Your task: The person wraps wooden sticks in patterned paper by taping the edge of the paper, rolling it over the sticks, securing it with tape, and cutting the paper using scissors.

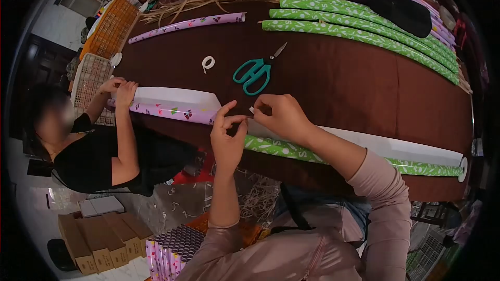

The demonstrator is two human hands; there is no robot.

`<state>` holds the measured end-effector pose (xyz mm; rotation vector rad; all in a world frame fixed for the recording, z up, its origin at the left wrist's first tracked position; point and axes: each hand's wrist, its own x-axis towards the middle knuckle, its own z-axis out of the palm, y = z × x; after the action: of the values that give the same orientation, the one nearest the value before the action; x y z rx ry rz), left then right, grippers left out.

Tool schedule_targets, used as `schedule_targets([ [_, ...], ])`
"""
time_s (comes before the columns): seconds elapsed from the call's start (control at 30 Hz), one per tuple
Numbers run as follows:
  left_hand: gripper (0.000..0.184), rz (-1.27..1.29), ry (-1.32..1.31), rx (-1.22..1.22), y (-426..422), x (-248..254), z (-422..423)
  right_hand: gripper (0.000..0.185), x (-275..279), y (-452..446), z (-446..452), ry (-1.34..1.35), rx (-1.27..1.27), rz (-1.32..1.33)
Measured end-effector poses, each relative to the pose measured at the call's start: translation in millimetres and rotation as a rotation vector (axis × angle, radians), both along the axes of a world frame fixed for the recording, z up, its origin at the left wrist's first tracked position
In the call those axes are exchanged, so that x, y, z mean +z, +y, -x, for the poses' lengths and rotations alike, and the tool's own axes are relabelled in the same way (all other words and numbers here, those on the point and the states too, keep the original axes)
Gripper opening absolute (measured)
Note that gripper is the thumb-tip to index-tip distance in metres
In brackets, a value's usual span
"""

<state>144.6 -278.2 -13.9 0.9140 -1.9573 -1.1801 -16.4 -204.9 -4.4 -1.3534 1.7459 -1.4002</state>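
Thumb and forefinger of my right hand (284, 117) are closed on a small white strip (251, 109), which looks like a bit of tape. My left hand (229, 132) is beside it, thumb and forefinger pinched together at the left end of a green patterned paper roll (284, 148); what they hold is hidden. The roll lies along the table's near edge below my right forearm, its white inner flap (416, 148) unrolled on the far side. A white ring (463, 169), perhaps a tape roll, is at its right end.
On the brown table (344, 88) lie teal-handled scissors (253, 75), a white tape roll (208, 63), a purple roll (187, 27) and several green rolls (359, 36). At left a co-worker (99, 151) presses on a partly unrolled purple sheet (172, 112). Boxes (104, 239) stand below.
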Motion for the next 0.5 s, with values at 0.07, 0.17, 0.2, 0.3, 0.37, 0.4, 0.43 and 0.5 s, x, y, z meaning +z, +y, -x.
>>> schedule_targets([
  [0.07,0.046,-0.047,0.007,0.052,2,2,2,0.017,4,1,0,0.004,0.001,-0.032],
  [0.17,0.048,0.042,-0.024,0.037,3,4,4,0.017,4,1,0,0.015,0.003,-0.053],
  [0.2,0.048,0.042,-0.024,0.035,4,6,6,0.018,4,1,0,0.022,0.003,-0.041],
  [0.3,0.051,0.081,-0.054,0.012,6,10,12,0.018,5,1,0,-0.01,0.001,-0.062],
  [0.37,0.049,0.174,-0.181,0.032,6,12,16,0.018,6,0,0,-0.02,0.0,-0.078],
  [0.4,0.049,0.175,-0.181,0.03,5,14,19,0.018,6,0,0,-0.03,0.002,-0.094],
  [0.43,0.046,0.174,-0.221,0.033,3,17,22,0.018,4,0,0,-0.03,0.001,-0.093],
  [0.5,0.042,0.176,-0.261,0.033,-4,17,26,0.018,-1,-1,1,-0.053,-0.005,-0.053],
])
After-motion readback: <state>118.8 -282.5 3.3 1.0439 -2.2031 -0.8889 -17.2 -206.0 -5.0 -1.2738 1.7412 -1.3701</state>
